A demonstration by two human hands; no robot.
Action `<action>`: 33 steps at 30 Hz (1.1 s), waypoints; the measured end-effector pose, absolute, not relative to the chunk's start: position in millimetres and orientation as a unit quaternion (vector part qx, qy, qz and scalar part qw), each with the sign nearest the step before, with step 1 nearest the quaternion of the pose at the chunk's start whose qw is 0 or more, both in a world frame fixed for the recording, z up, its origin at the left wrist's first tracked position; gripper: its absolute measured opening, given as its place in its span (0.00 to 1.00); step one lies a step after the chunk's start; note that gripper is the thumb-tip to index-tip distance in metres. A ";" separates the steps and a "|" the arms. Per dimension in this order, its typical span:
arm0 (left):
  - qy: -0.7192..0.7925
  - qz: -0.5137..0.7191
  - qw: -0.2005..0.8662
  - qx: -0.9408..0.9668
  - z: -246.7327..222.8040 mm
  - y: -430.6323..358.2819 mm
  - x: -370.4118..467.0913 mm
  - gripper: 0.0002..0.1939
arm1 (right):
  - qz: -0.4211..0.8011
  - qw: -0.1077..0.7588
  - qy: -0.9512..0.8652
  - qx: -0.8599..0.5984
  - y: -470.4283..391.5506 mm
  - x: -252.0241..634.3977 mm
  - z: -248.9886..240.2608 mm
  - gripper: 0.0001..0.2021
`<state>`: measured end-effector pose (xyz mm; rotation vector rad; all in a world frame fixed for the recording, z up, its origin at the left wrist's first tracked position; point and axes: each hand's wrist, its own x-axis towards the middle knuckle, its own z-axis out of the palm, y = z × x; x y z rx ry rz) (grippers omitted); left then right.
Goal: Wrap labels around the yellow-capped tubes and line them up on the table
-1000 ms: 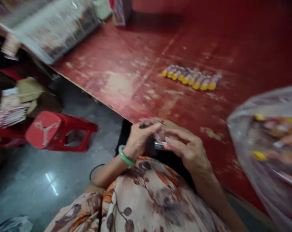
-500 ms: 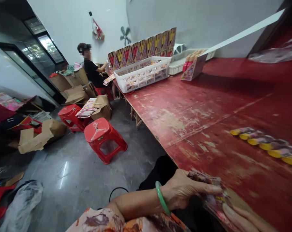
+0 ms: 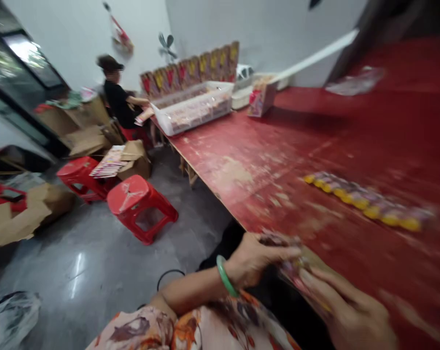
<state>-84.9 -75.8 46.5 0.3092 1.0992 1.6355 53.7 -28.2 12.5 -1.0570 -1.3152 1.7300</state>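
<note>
My left hand (image 3: pixel 251 260), with a green bangle at its wrist, grips one end of a printed, clear-wrapped pack (image 3: pixel 290 267) above the near edge of the red table (image 3: pixel 249 170). The fingers and thumb of my right hand (image 3: pixel 351 304) close on the pack's other side. Motion blur and my fingers hide much of it, so its exact kind cannot be made out. Beyond my hands, a slanting row of small yellow-ended, wrapped tubes (image 3: pixel 358 198) lies on the tabletop.
A white basket (image 3: pixel 194 116) of wrapped goods stands farther along the table, before upright display boxes (image 3: pixel 190 70). A printed carton (image 3: pixel 263 97) is beside it. Red stools (image 3: pixel 139 199) and cardboard boxes (image 3: pixel 135 160) occupy the floor. A co-worker (image 3: pixel 117 99) sits at the far end.
The view has swung to the right, so the room and table have shifted left in it and more of my right hand shows. Both hands keep hold of the printed pack.
</note>
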 end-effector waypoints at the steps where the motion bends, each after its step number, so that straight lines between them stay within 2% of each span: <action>1: 0.459 0.679 0.554 0.145 47.5 -77.2 -83.7 0.22 | 0.656 0.353 -0.509 -0.431 -32.0 54.2 18.2 0.09; 4: 0.446 0.691 0.553 0.128 43.1 -76.6 -85.5 0.19 | 0.560 0.367 -0.616 -0.415 -37.4 57.6 33.8 0.06; 7: 0.473 0.682 0.550 0.099 31.4 -70.4 -90.4 0.16 | 0.304 0.406 -0.762 -0.404 -33.1 59.8 41.7 0.10; 10: 0.485 0.665 0.561 0.087 24.5 -69.5 -88.6 0.16 | 0.018 0.348 -0.858 -0.378 -32.3 60.6 42.1 0.11; 12: 0.480 0.647 0.581 0.115 22.9 -71.2 -83.8 0.17 | -0.111 0.290 -0.883 -0.352 -35.5 58.8 38.9 0.10; 16: 0.474 0.626 0.599 0.154 21.3 -68.0 -78.6 0.13 | -0.206 0.241 -0.897 -0.310 -39.1 52.4 30.5 0.10; 18: 0.479 0.622 0.603 0.144 21.1 -63.2 -81.7 0.11 | -0.186 0.249 -0.900 -0.305 -36.2 52.6 28.0 0.09; 20: 0.482 0.623 0.603 0.125 20.7 -58.2 -87.4 0.10 | -0.116 0.280 -0.898 -0.318 -31.3 56.7 27.3 0.09; 24: 0.489 0.626 0.600 0.099 18.6 -49.4 -96.7 0.12 | 0.117 0.397 -0.824 -0.387 -23.1 71.7 28.2 0.08; 26: 0.485 0.627 0.602 0.099 16.8 -45.1 -97.6 0.13 | 0.235 0.428 -0.761 -0.427 -21.8 78.5 28.0 0.08; 30: 0.470 0.628 0.611 0.106 12.7 -37.1 -95.4 0.13 | 0.461 0.426 -0.626 -0.462 -23.1 86.0 26.4 0.09; 32: 0.465 0.623 0.620 0.105 11.3 -33.9 -94.8 0.14 | 0.504 0.404 -0.615 -0.453 -23.7 86.2 26.5 0.08; 33: 0.463 0.621 0.624 0.103 10.8 -32.5 -94.7 0.14 | 0.479 0.395 -0.641 -0.452 -23.7 85.1 26.8 0.08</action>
